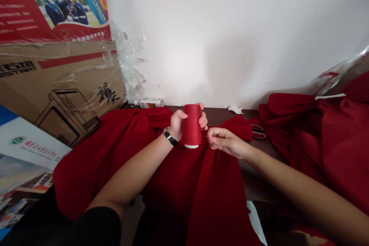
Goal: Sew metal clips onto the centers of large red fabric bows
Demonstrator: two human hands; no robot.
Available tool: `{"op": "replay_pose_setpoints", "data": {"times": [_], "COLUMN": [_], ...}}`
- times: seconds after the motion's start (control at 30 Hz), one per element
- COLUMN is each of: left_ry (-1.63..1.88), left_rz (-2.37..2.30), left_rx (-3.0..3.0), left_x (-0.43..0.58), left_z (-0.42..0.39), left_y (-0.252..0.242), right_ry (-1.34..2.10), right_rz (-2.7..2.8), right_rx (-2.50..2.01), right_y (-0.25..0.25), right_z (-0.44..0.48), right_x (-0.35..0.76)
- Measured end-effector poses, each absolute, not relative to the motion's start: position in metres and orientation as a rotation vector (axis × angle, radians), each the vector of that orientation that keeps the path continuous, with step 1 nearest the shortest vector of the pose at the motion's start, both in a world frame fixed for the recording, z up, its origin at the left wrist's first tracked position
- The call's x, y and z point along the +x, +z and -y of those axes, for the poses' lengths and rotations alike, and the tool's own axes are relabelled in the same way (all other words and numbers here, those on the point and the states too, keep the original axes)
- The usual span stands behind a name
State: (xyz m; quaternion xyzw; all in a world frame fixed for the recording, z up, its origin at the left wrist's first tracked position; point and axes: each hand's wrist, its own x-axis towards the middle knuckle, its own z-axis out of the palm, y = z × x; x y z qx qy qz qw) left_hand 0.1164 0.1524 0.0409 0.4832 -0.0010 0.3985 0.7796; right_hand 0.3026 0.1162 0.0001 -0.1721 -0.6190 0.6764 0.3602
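Observation:
My left hand is wrapped round a cone of red thread, with its pale base facing me and downward. A few thin, light pins or needles stick up at the cone's far end. To the right of the cone, my right hand pinches a fine strand of red thread between thumb and fingertips; the strand runs toward the cone. Dark red cloth lies beneath both hands and hangs over the table's front edge.
Scissors lie right of my right hand, partly under cloth. A white bottle and crumpled white tissue rest near the wall. More red cloth is heaped at right. A cardboard box stands at left.

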Motion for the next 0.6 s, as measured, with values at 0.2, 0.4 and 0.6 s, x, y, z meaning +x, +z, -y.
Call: {"op": "replay_pose_setpoints", "data": {"times": [0.2, 0.4, 0.6], "left_ry": [0.904, 1.418, 1.665], "left_rz": [-0.190, -0.488, -0.378], "left_rx": [1.385, 1.609, 1.100], "left_x": [0.103, 0.105, 0.093], "left_z": [-0.170, -0.175, -0.199], "left_y": [0.040, 0.040, 0.040], "right_ry": [1.464, 1.298, 1.058], "right_rz": [1.406, 1.573, 1.890], "right_rx": [-0.477, -0.512, -0.792], "right_y": [0.014, 0.025, 0.028], "right_z": [-0.122, -0.115, -0.126], "right_x": [0.315, 0.323, 0.330]}}
